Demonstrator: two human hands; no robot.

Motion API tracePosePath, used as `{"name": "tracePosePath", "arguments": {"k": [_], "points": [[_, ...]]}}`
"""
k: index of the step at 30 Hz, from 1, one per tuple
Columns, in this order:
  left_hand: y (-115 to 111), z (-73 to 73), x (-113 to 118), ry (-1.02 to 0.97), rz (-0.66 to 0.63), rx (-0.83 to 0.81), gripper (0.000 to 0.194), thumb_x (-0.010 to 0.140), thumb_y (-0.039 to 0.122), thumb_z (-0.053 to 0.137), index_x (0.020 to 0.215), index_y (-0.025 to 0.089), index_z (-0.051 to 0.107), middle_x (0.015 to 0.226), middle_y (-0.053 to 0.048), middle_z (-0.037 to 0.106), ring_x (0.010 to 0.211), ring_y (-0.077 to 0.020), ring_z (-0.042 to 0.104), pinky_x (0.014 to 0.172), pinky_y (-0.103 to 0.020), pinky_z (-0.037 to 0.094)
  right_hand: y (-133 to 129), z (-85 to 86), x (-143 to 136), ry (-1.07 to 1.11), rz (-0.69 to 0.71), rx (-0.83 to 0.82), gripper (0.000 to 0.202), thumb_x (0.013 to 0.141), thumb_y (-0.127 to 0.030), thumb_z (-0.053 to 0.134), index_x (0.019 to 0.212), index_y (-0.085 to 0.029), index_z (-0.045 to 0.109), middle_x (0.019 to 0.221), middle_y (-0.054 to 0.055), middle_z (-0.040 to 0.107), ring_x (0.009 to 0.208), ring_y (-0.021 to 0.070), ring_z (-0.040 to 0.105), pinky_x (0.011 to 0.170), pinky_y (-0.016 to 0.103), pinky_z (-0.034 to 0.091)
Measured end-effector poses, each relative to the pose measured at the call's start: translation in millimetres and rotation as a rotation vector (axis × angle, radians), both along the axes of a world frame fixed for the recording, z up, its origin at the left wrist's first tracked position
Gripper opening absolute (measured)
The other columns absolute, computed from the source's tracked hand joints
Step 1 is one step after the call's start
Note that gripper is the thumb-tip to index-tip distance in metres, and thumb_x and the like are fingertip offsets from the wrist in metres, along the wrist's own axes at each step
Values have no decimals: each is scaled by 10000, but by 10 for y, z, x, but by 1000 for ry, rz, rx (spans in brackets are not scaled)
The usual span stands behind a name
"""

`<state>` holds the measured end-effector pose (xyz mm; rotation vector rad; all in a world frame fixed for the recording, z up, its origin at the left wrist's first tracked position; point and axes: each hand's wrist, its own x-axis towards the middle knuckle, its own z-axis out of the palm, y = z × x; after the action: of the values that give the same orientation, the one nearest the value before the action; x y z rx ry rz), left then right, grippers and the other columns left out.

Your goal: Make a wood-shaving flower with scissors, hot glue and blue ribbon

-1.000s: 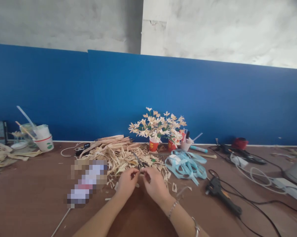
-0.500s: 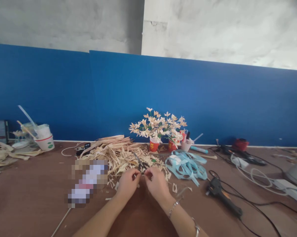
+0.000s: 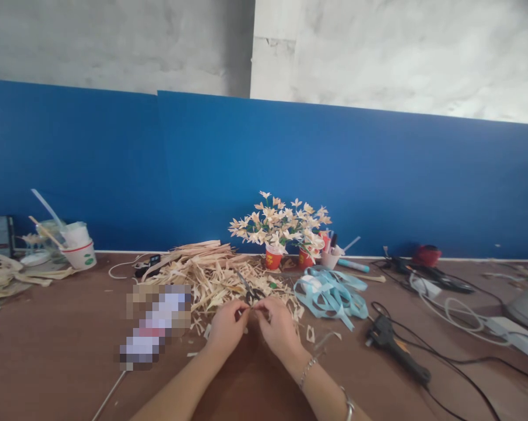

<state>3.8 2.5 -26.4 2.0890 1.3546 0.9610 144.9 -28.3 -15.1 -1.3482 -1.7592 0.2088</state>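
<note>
My left hand [image 3: 229, 325] and my right hand [image 3: 276, 325] meet fingertip to fingertip above the table, each closed in a pinch. Whatever sits between the fingertips is too small to make out. Just beyond them lie black-handled scissors [image 3: 251, 292], partly covered by my fingers. The scissors rest on a heap of pale dried husk strips [image 3: 220, 283]. Behind the heap, cream artificial flowers [image 3: 276, 222] stand in red paper cups [image 3: 273, 258].
Right of my hands lies a tangle of light blue ribbon [image 3: 329, 295], then a black glue gun [image 3: 397, 351] with cables. A blurred-out object [image 3: 154, 327] with a white cord lies left. White cups [image 3: 82, 254] stand far left. A blue partition [image 3: 202, 164] closes off the back.
My fingertips have drawn slightly closer together, the right hand shifting a little left. The things on the table stay where they were.
</note>
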Motion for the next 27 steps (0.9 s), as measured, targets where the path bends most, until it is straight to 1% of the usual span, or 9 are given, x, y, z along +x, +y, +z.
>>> {"name": "tracePosePath", "arguments": {"k": [7,13,19,27], "points": [[0,-27,1,-26,-24,31,193,772,243,443,730,201,626,710,-10,626,680,-158,578,642,-239,393,5,-9,22,-30,-1,86,190,723,-56,475,762,-184,611,755,39,612,749,180,534,693,290,417],[2,-44,11,-19,-19,25,196,770,233,439,715,193,623,684,-13,619,649,-157,573,627,-242,391,-7,16,15,-121,-14,82,186,704,-42,500,753,-183,611,753,33,602,763,181,518,700,286,397],[-26,-9,16,-1,-25,46,193,763,229,450,709,191,631,696,-28,629,691,-173,560,650,-257,392,-20,33,9,-159,-34,74,175,697,-39,518,737,-184,607,736,25,594,748,175,509,685,275,386],[-50,17,20,9,-26,62,176,750,200,460,715,194,632,722,-33,632,722,-180,549,672,-271,390,-25,45,-2,-154,-46,76,185,710,-41,499,746,-186,608,747,38,600,763,190,520,704,296,394]]}}
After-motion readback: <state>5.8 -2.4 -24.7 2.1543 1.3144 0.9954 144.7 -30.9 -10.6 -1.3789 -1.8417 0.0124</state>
